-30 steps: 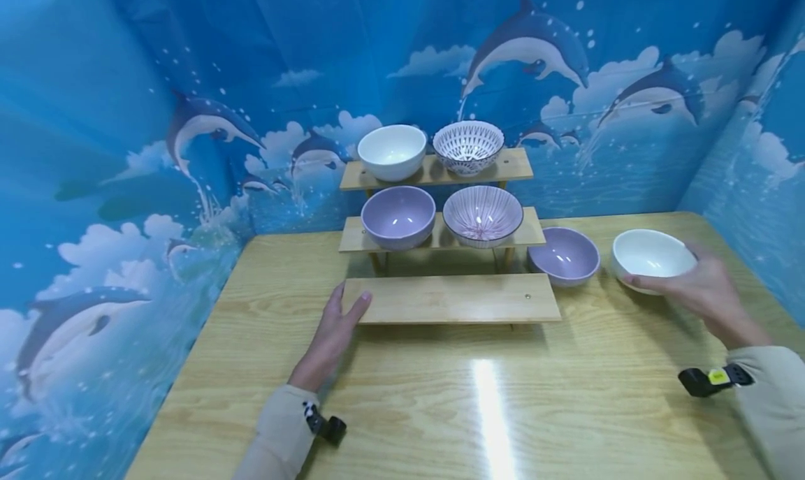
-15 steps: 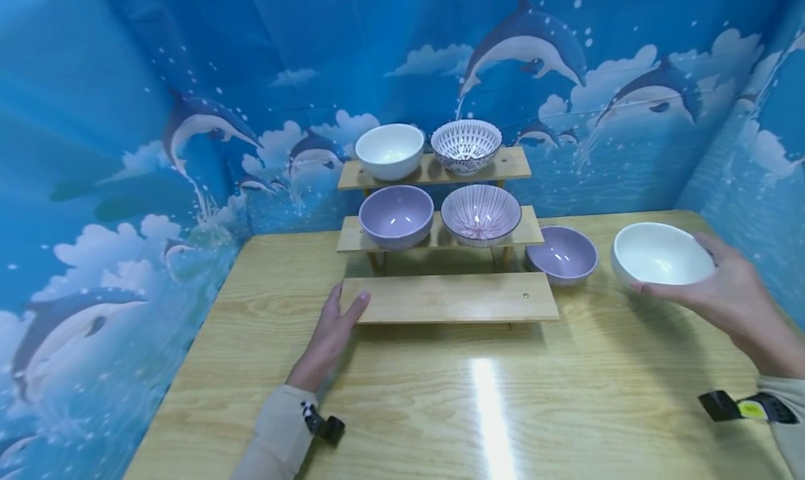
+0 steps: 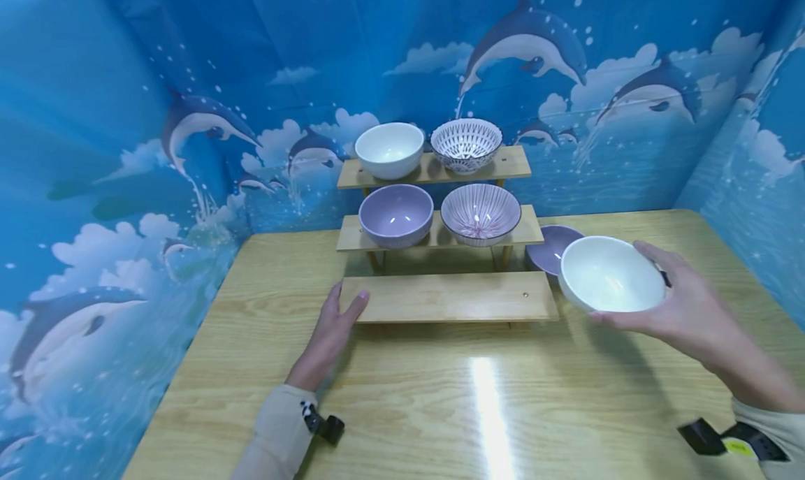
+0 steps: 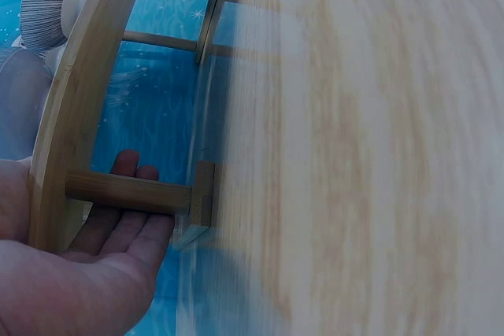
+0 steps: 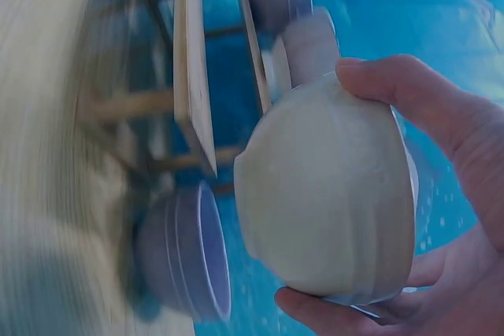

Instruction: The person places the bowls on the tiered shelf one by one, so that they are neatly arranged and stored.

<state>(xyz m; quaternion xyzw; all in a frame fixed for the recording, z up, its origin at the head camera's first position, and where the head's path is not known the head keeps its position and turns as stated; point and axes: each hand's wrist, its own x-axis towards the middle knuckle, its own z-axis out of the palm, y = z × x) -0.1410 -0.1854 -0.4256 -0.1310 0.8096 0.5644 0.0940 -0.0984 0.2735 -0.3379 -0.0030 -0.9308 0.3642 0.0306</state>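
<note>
In the head view my right hand (image 3: 685, 312) holds a white bowl (image 3: 611, 274) by its rim, above the table at the right of the stand. Its outside and foot show in the right wrist view, the thumb on one side and fingers on the other. My left hand (image 3: 328, 333) grips the left end of the lowest board of a three-tier wooden stand (image 3: 446, 298). In the left wrist view the fingers (image 4: 130, 234) reach under the board beside its leg. A purple bowl (image 3: 550, 246) on the table is partly hidden behind the white bowl.
On the top tier stand another white bowl (image 3: 390, 151) and a dark-patterned bowl (image 3: 467, 144). The middle tier bears a purple bowl (image 3: 396, 216) and a striped bowl (image 3: 481, 214). A blue dolphin-print curtain (image 3: 302, 61) encloses the wooden table (image 3: 409, 403) behind and at the sides.
The right hand has lifted the white bowl off the table and carried it left toward the stand, so it now overlaps the purple bowl. My left hand has stayed at the lowest board.
</note>
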